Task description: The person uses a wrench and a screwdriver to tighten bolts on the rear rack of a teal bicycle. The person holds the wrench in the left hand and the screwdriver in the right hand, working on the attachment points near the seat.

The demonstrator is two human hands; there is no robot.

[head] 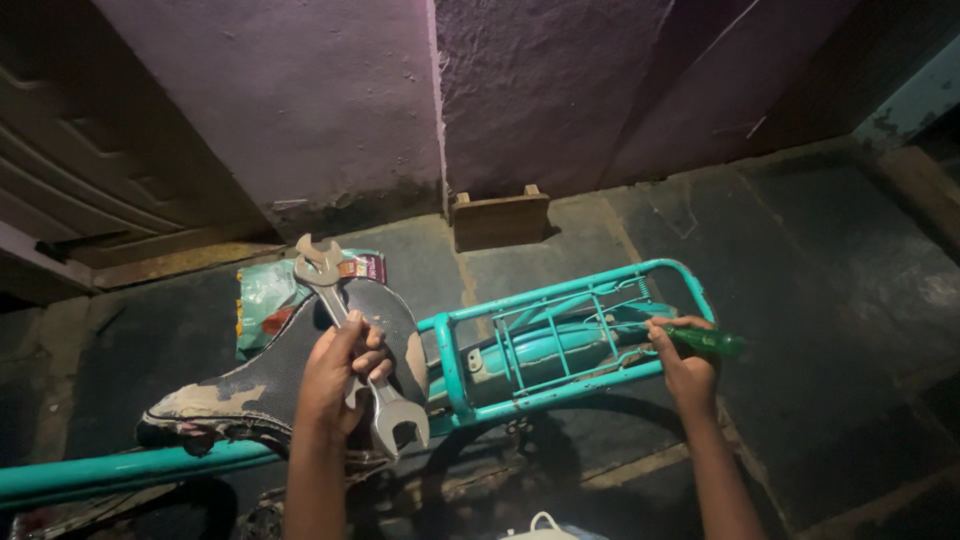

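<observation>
A dark stone floor (800,260) bears a crumpled green packet (262,300) beyond the left hand (335,385) and a small wooden block (500,218) farther off, against the wall.

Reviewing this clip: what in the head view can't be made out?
- Tip of the green-handled screwdriver: hidden behind the right hand and the teal rear rack.
- Middle of the double-ended wrench: covered by the left hand.
- Bicycle wheels and lower frame: lost in darkness at the bottom edge.
- White object: cut off by the bottom edge.
- Crumpled wrapper: partly behind the worn saddle.
</observation>
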